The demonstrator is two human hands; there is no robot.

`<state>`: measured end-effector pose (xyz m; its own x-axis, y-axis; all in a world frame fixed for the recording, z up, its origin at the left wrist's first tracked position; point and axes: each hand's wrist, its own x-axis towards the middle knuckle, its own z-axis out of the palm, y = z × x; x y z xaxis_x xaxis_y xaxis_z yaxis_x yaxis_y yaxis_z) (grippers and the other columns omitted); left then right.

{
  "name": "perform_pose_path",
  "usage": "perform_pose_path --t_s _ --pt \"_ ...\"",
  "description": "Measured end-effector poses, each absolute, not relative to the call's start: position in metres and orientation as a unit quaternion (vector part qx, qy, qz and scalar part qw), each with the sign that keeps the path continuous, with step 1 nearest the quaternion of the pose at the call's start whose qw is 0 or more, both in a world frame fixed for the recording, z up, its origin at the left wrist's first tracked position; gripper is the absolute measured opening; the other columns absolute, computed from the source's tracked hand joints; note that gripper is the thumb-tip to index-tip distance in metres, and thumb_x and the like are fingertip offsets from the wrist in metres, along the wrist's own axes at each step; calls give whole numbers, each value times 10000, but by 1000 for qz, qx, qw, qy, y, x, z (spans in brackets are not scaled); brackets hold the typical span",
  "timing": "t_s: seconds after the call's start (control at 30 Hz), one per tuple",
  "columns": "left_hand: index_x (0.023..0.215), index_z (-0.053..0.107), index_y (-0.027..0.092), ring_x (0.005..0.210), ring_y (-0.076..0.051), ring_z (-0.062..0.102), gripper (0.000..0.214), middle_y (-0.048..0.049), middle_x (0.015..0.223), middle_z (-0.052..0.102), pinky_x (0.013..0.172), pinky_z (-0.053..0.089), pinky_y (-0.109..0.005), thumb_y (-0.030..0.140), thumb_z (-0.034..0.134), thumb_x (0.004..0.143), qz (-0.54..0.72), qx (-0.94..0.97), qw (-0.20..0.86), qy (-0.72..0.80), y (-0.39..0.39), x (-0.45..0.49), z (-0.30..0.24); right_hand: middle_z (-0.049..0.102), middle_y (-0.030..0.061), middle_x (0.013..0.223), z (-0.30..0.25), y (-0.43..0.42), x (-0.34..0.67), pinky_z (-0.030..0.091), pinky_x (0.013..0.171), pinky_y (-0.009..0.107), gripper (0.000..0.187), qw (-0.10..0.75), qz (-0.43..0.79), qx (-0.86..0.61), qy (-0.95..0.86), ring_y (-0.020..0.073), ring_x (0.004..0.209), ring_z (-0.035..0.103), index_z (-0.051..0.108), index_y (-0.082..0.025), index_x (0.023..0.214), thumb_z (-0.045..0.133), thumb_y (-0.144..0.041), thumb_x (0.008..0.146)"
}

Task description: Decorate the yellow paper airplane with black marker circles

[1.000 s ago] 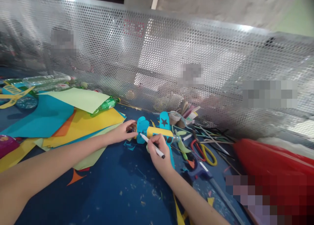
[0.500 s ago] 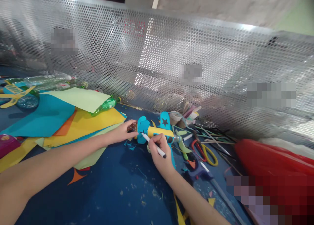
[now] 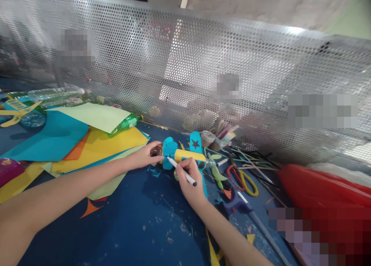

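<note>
A model plane [image 3: 188,155] made from a bottle wrapped in yellow paper lies across the middle of the table. Blue paper tail pieces [image 3: 169,146] stand at its left end. One blue wing [image 3: 196,139] bears a dark star, and a pale green propeller [image 3: 214,166] is at the right end. My left hand [image 3: 144,156] is closed around the tail end, its fingers curled. Pinched in my right hand [image 3: 189,185] is a white marker [image 3: 173,162] with a dark end; its tip meets the blue tail paper, where a small dark mark shows. The hand covers part of the far-side wing.
Coloured paper sheets [image 3: 113,142] and a green bottle [image 3: 126,123] lie at left. To the right are scissors [image 3: 248,184], a purple-handled glue gun [image 3: 237,202] and a red bag [image 3: 313,185]. Behind stands a perforated metal screen [image 3: 130,57]. Paper scraps [image 3: 89,210] dot the blue table.
Almost nothing differs. The marker tip stays on the blue tail paper with only a tiny shift, and both hands keep their hold.
</note>
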<state>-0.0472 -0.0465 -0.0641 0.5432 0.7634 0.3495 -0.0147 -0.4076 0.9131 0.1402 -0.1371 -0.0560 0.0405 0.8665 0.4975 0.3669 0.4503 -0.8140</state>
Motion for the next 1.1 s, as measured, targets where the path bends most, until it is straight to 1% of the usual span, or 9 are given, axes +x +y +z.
perform_pose_path --t_s 0.37,0.6,0.8,1.1 --pt "1161 506 174 1012 -205 618 430 -75 1101 628 910 496 -366 326 679 798 400 741 477 252 -48 -47 -63 455 -51 613 -55 -137 141 352 501 241 193 544 226 -468 -659 102 511 426 397 -231 735 499 -295 887" --pt "1175 505 171 1017 -208 622 436 -89 1134 623 915 500 -375 309 681 801 395 744 476 253 -47 -48 -62 433 -58 601 -56 -135 142 335 496 243 198 546 216 -471 -658 104 507 407 381 -236 725 502 -277 877" --pt "1186 513 167 1041 -219 619 482 -102 1150 625 922 491 -381 350 699 782 402 737 475 263 -46 -48 -65 407 -64 596 -56 -135 142 334 496 237 204 557 198 -471 -655 101 511 376 372 -236 717 502 -262 873" --pt "1189 511 170 1016 -217 626 474 -88 1120 634 924 500 -386 334 701 787 401 738 476 260 -46 -48 -64 417 -63 595 -56 -135 142 326 496 241 205 550 202 -475 -656 101 506 383 378 -235 715 504 -259 875"
